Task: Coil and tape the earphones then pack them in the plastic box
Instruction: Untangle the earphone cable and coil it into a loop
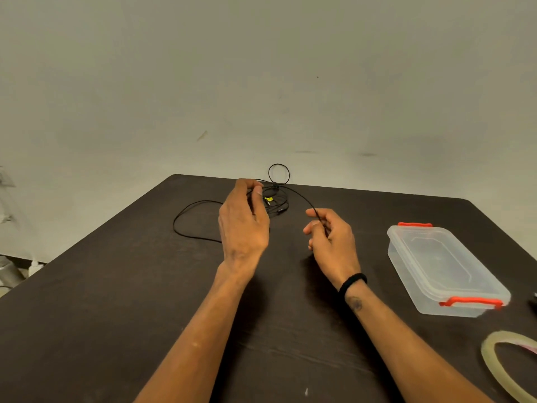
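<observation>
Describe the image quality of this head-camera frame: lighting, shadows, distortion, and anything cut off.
Head view: dim, warm light; soft shadows under the left hand and right hand on the dark table. Wide-angle distortion bows the table's far edge. The thin black earphone cable shows against the wall but fades over the table. The plastic box is sharp; the tape roll is cropped at the corner.

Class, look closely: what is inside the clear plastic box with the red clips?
Through the closed lid of the clear plastic box with red clips, nothing shows inside; only the dark table shows through.
</observation>
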The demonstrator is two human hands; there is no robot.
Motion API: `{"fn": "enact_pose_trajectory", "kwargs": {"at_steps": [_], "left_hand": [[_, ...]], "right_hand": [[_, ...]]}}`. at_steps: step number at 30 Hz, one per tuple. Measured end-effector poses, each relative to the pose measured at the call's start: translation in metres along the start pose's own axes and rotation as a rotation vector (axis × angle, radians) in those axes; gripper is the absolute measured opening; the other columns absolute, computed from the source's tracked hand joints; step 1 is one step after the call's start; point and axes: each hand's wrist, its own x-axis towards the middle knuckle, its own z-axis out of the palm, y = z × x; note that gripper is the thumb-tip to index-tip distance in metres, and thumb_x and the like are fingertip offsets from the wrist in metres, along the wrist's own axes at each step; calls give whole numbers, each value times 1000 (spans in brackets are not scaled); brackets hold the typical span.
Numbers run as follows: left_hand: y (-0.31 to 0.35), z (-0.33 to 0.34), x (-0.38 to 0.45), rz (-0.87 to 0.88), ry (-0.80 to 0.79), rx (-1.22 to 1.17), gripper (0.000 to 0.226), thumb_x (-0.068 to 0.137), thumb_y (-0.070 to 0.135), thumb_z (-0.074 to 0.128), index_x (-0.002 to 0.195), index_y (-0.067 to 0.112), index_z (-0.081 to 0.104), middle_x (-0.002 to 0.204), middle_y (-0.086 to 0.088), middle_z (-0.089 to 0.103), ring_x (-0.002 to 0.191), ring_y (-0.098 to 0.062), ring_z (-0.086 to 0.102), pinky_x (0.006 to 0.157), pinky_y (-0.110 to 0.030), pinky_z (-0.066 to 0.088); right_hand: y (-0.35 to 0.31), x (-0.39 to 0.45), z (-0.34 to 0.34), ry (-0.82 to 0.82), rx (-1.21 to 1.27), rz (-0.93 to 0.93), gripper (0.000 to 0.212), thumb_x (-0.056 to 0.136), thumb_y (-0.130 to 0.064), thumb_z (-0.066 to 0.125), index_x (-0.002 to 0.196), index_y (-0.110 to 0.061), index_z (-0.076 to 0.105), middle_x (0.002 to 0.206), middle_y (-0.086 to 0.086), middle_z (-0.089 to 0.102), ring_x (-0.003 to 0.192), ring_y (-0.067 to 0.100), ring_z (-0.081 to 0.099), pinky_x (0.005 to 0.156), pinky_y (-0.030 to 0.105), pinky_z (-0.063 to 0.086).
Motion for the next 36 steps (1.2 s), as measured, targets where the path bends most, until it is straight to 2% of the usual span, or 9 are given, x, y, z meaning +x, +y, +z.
{"fn": "enact_pose_trajectory", "kwargs": {"at_steps": [4,8,14,20,25,28,30,33,36], "left_hand": [[-1,4,-3,48,-78,50,14,107,28,53,107,21,65,82,13,66,67,-5,57,62,-17,37],[-2,6,-4,129,-175,39,9,106,30,55,105,27,63,85,15,69,73,-4,64,62,-16,42],[-3,8,-7,244,-249,36,9,106,32,55,107,28,63,91,14,71,77,-5,67,66,-31,56],[-2,10,-10,242,-277,38,9,106,35,55,107,31,64,91,16,70,80,-3,67,68,-29,56],[1,6,-10,206,-320,102,28,105,55,47,114,35,64,95,16,69,86,-3,62,71,-26,54],[-22,-15,18,71,-228,97,26,107,20,47,122,23,68,96,4,73,88,-19,66,79,-37,53],[-47,-37,42,-14,-432,208,44,97,-2,45,128,18,68,107,-4,74,97,-27,69,90,-40,55],[-70,-61,60,114,-929,570,56,93,-5,48,137,24,65,128,-7,67,119,-30,61,103,-48,49],[-80,-75,60,177,-1023,730,34,101,17,58,131,30,69,125,0,64,120,-25,57,102,-49,49]], "right_hand": [[-1,1,-2,38,-24,36,29,99,-7,51,112,-26,69,78,-3,69,59,0,56,55,14,46],[-3,0,-2,65,-17,36,13,98,-26,66,110,-30,65,75,-2,65,62,0,58,65,21,46],[-8,-5,-1,129,-53,-26,47,101,-39,65,144,-28,49,99,-9,62,85,2,64,65,9,49],[-10,-10,1,85,-199,-214,34,107,-25,57,141,-22,59,107,-3,64,94,8,64,82,22,52],[-5,-9,2,49,-288,-319,21,102,-5,62,114,-15,75,107,-1,72,98,12,67,89,31,56],[1,-8,1,35,-366,-242,31,96,7,57,108,-13,78,109,6,73,105,28,67,96,39,52],[2,-8,3,-13,-468,-192,42,90,12,53,109,-14,79,117,8,71,113,32,61,98,38,46],[2,-6,6,-94,-578,-116,47,88,10,52,118,-15,78,131,8,67,125,33,54,108,43,43],[-7,-9,7,-33,-605,-266,43,88,-1,50,122,-10,76,130,11,68,122,35,56,109,50,42]]}}
